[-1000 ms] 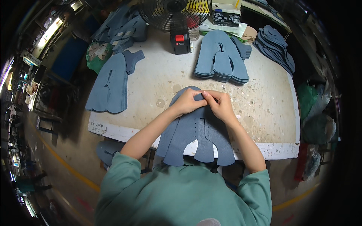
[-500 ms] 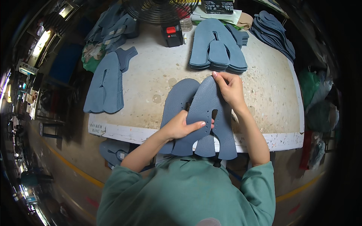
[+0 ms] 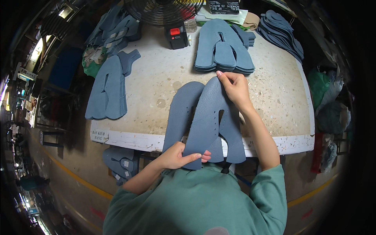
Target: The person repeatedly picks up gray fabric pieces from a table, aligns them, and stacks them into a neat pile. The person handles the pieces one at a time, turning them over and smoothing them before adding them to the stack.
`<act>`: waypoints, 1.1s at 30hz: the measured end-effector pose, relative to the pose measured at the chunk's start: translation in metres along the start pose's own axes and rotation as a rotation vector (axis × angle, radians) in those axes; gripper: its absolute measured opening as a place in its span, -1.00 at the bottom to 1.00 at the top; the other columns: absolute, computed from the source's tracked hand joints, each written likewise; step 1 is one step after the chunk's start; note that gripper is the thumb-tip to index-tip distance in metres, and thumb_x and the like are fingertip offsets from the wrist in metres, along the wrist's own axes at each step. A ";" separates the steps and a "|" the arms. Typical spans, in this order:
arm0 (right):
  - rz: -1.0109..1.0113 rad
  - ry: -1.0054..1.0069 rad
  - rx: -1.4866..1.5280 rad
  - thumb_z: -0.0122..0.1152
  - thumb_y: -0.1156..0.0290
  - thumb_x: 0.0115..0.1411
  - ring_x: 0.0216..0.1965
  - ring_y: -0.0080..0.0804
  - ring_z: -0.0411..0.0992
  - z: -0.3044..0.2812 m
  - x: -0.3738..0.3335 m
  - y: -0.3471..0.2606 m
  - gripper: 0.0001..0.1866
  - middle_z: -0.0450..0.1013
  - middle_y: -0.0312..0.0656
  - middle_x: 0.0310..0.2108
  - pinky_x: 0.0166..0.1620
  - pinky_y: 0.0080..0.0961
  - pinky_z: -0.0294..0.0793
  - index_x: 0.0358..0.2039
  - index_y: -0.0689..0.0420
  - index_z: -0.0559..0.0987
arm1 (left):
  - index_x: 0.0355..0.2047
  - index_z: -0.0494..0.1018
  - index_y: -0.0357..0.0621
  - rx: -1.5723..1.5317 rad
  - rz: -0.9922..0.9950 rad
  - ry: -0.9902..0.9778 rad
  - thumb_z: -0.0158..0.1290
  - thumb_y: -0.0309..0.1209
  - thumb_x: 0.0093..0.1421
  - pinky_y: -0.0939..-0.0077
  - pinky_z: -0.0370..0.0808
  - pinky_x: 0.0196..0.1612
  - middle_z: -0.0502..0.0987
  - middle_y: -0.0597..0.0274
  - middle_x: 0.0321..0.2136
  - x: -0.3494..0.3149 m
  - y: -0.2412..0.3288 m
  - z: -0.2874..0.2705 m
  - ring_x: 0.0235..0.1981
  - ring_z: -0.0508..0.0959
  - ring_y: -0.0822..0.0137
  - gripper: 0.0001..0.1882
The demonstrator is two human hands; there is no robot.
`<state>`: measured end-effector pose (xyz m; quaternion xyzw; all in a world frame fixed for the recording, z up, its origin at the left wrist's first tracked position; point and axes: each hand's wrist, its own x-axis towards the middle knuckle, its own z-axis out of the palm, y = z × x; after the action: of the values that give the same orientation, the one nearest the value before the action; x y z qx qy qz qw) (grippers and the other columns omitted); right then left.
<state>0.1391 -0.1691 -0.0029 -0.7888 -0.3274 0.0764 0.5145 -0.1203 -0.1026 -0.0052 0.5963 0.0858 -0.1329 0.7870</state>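
A blue-grey leather shoe upper (image 3: 206, 117), grained side up, with a slot and small eyelet holes, is held up over the table's near edge. My right hand (image 3: 236, 91) pinches its rounded far end between thumb and fingers. Low on its left side, near its bottom edge, my left hand (image 3: 179, 156) closes on it, thumb on top and fingertips showing in the gap. Another upper (image 3: 176, 113) of the same kind lies to the left, partly hidden behind the held one and my left hand.
On the worn white table (image 3: 152, 88) are a stack of uppers (image 3: 207, 43) ahead and another stack (image 3: 105, 94) at left. More pieces (image 3: 280, 35) lie at far right. A black-and-red battery pack (image 3: 177, 37) stands below a wire-caged fan (image 3: 162, 9). Further pieces (image 3: 121, 160) sit below the table's left edge.
My left hand has slid down and slightly left, from the middle of the held upper toward its bottom edge. My right hand keeps its pinch at the far end.
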 end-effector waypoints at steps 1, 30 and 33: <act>0.019 -0.008 -0.012 0.17 0.13 0.16 -0.72 -0.57 0.18 0.001 0.001 0.001 -0.62 0.31 -0.14 -0.79 -0.58 -0.47 0.21 -0.46 0.27 0.61 | -0.07 0.43 -0.44 -0.002 -0.003 -0.002 -0.05 -0.47 0.27 0.49 0.48 -0.04 0.57 0.01 -0.20 -0.004 -0.003 0.000 -0.13 0.56 0.33 -0.70; -0.047 -0.358 0.326 -0.07 0.24 0.33 -0.34 -0.62 0.34 -0.016 -0.022 0.010 -0.68 0.46 -0.29 -0.42 -0.22 -0.62 0.34 -0.23 0.26 0.50 | -0.28 0.52 -0.30 -0.147 0.228 0.418 -0.12 -0.13 0.33 0.71 0.41 -0.25 0.55 0.30 -0.36 0.116 0.058 -0.062 -0.35 0.48 0.59 -0.57; 0.004 -0.337 0.407 -0.06 0.21 0.34 -0.34 -0.68 0.34 -0.004 -0.031 0.015 -0.65 0.48 -0.37 -0.41 -0.24 -0.68 0.35 -0.26 0.27 0.53 | -0.30 0.52 -0.30 -0.095 0.340 0.511 -0.15 -0.13 0.35 0.75 0.35 -0.26 0.54 0.35 -0.38 0.118 0.053 -0.060 -0.37 0.43 0.61 -0.56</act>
<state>0.1239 -0.1946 -0.0205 -0.6458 -0.3846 0.2719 0.6009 0.0095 -0.0442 -0.0077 0.5787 0.1861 0.1587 0.7780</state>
